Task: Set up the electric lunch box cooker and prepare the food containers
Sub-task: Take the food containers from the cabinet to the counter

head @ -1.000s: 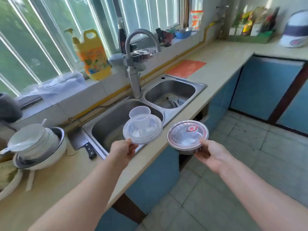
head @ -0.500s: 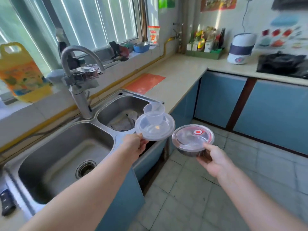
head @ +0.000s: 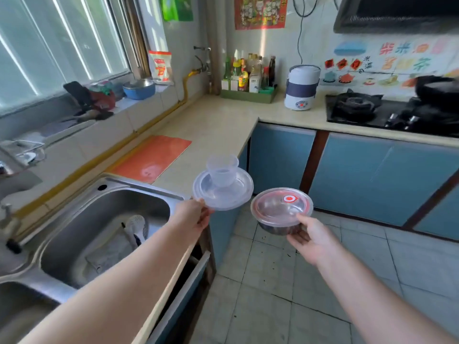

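My left hand pinches the rim of a clear plastic lid, held flat over the counter's corner. A small clear measuring cup stands upright on that lid. My right hand grips a round metal food container from below, thumb on its clear lid with a red vent knob. The white and dark blue electric lunch box cooker stands on the far counter beside the stove, its cord running up the wall.
A double steel sink lies at left with a white brush in it. An orange cutting mat lies on the counter. A tray of sauce bottles stands in the corner. A black gas stove is at right.
The view has swung right, from the sink toward the corner counter and stove. Both hands kept their hold and carried the lid with cup and the container along.
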`<control>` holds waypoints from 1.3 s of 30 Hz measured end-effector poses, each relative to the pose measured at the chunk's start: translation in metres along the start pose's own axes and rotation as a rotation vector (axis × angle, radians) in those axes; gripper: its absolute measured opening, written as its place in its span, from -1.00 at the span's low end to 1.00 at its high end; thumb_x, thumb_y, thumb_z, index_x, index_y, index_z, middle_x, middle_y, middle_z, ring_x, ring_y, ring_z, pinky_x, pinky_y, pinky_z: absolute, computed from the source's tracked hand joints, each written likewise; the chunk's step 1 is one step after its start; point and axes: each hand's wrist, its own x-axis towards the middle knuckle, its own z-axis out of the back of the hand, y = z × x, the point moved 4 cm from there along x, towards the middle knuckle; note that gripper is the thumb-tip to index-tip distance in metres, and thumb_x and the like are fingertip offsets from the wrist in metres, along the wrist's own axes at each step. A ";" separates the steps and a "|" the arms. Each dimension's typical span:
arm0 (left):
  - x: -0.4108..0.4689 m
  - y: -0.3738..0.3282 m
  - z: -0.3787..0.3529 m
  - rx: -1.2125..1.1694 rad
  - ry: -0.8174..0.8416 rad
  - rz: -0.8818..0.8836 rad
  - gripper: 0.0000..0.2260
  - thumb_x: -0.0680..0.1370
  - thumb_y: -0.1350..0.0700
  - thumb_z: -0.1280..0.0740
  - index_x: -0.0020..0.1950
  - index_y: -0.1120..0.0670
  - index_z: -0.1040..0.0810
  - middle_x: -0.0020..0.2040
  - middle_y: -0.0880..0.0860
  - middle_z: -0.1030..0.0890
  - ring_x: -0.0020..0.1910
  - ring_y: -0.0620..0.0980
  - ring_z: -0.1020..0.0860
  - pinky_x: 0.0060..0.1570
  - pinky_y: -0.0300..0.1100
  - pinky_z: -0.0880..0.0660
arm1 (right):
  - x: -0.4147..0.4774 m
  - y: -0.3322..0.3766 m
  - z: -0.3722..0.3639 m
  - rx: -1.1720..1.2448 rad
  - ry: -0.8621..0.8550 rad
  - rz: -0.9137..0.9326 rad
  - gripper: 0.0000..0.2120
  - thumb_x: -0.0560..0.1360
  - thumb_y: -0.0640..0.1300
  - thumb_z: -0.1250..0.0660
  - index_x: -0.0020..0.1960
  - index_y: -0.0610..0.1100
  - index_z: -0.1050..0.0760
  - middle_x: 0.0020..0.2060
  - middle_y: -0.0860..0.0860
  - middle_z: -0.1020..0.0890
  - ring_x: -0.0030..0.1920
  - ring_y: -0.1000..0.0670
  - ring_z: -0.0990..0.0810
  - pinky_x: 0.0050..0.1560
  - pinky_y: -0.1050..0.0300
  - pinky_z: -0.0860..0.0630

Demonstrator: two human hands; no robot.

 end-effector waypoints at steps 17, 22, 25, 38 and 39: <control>0.195 -0.086 -0.197 0.136 0.072 0.034 -0.80 0.61 0.31 -0.17 -0.20 0.20 -0.43 -0.33 0.09 -0.46 -0.39 -0.09 -0.41 -0.60 -0.40 -0.34 | 0.201 0.167 -0.052 0.117 -0.057 0.007 -0.74 0.52 -0.23 -0.34 0.17 -0.24 -0.41 -0.09 -0.16 -0.53 -0.01 -0.08 -0.56 0.22 -0.02 -0.46; 0.251 -0.103 -0.284 0.087 0.045 0.033 -0.81 0.61 0.31 -0.17 -0.19 0.18 -0.45 -0.30 0.09 -0.50 -0.35 -0.09 -0.46 -0.50 -0.35 -0.37 | 0.280 0.242 -0.062 0.113 -0.031 -0.022 -0.75 0.52 -0.21 -0.35 0.15 -0.24 -0.42 -0.10 -0.16 -0.54 -0.03 -0.08 -0.56 0.17 0.00 -0.47; 0.279 -0.113 -0.327 0.050 0.044 0.045 -0.83 0.61 0.30 -0.17 -0.16 0.18 -0.46 -0.28 0.08 -0.52 -0.34 -0.10 -0.48 -0.49 -0.34 -0.37 | 0.316 0.282 -0.068 0.092 -0.002 -0.039 -0.75 0.52 -0.22 -0.35 0.15 -0.26 -0.42 -0.12 -0.16 -0.53 0.08 -0.10 -0.53 0.27 -0.02 -0.44; 0.443 -0.185 -0.420 -0.062 -0.044 0.032 -0.92 0.62 0.29 -0.18 -0.04 0.21 -0.45 -0.29 0.09 -0.50 -0.34 -0.09 -0.48 -0.64 -0.43 -0.37 | 0.479 0.377 -0.150 0.030 0.041 -0.070 -0.64 0.51 -0.21 -0.36 0.26 -0.28 -0.43 -0.09 -0.15 -0.55 0.10 -0.11 -0.53 0.17 0.03 -0.43; 0.461 -0.192 -0.422 -0.057 -0.048 0.031 -0.91 0.62 0.30 -0.18 -0.04 0.22 -0.45 -0.30 0.09 -0.50 -0.34 -0.09 -0.47 -0.64 -0.43 -0.37 | 0.492 0.382 -0.163 0.027 0.039 -0.063 -0.65 0.51 -0.22 -0.36 0.26 -0.28 -0.43 -0.10 -0.15 -0.54 0.13 -0.12 -0.53 0.19 0.02 -0.43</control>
